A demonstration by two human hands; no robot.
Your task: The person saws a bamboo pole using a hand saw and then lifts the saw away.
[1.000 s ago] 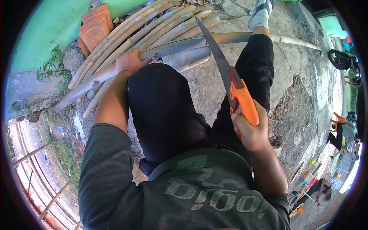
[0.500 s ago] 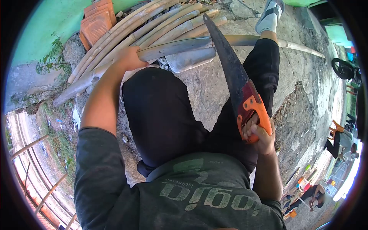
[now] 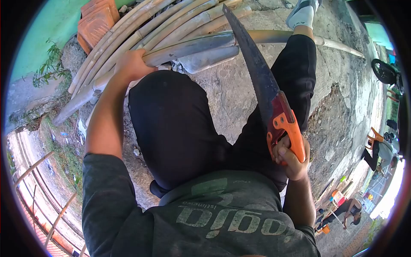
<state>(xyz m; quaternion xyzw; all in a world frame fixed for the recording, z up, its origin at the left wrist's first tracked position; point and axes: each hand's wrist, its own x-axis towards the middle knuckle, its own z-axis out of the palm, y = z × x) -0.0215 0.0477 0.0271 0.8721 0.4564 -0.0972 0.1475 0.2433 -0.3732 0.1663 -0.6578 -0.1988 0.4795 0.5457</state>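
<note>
My right hand [image 3: 293,157] is wrapped round the orange handle of a hand saw [image 3: 257,68]. The dark blade points up and away, and its tip lies over the other bamboo poles in view. My left hand [image 3: 133,65] grips a long bamboo pole [image 3: 188,47], just beyond my bent knee. That pole runs from the lower left across to the right, passing behind the saw blade and by my outstretched leg. Beneath the pole is a pale, rounded block [image 3: 209,61].
More bamboo poles [image 3: 171,28] lie in a pile beyond the held one. Orange tiles [image 3: 96,25] lean by the green wall [image 3: 47,25]. A motorcycle wheel [image 3: 383,71] and two people [image 3: 383,152] are at the far right, over cracked concrete [image 3: 231,94].
The view has shifted slightly, so the poles and my left hand appear a little further left. Both hands keep their holds on the pole and the saw.
</note>
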